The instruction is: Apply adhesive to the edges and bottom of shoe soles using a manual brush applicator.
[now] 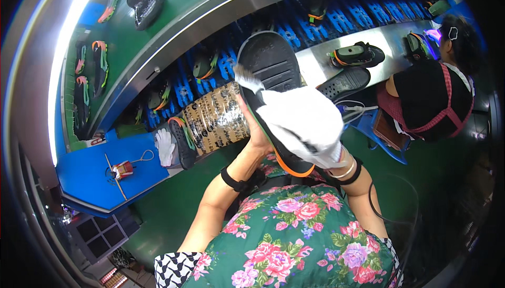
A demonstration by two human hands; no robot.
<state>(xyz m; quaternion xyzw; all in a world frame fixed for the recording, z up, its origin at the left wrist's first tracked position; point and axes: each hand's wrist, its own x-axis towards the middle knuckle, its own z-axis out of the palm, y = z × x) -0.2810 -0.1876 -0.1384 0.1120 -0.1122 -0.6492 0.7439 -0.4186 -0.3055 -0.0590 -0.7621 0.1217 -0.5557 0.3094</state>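
A black shoe sole (271, 51) with several grooves across it and an orange rim at its near end is held up in front of me. My bare left hand (254, 125) grips its left edge from beneath, fingers partly hidden behind it. Over the sole, my right hand (307, 119) in a white glove is closed on a brush (248, 78); its pale bristles touch or nearly touch the sole's left edge. The glove hides most of the brush handle and the sole's middle.
A taped cardboard piece (218, 117) lies behind, beside a standing sole (181, 142) and a white glove (164, 146). A blue board (87, 169) is at left. Shoe parts (359, 54) rest on the metal ledge before the blue-slatted conveyor (336, 19). A co-worker (428, 88) sits at right.
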